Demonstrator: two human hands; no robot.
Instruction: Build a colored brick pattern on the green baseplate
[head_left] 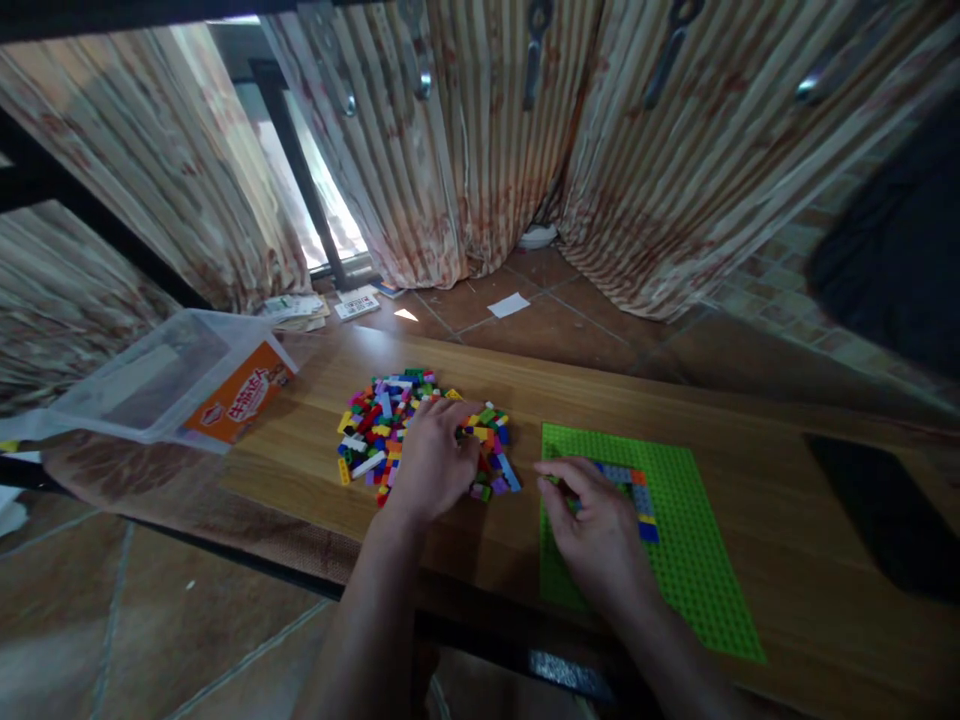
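A heap of small colourful toy building bricks (367,425) lies on the wooden table. My left hand (439,455) reaches over the heap, its thumb and fingers apart among the bricks; some fingertips are hidden. Right of the heap is a green studded baseplate (694,560). Connected bricks (643,505) in grey, orange, yellow and blue form a flat patch on it. My right hand (596,515) is above the plate's left part, covering some of that patch. Its thumb and index finger are drawn together in a pinch; whatever is between them is too small to make out.
A clear plastic bin (157,390) with an orange label stands at the table's left end. A dark flat object (885,510) lies at the right. Striped curtains (480,150) hang behind, with papers (508,305) on the tiled floor beyond the table's far edge.
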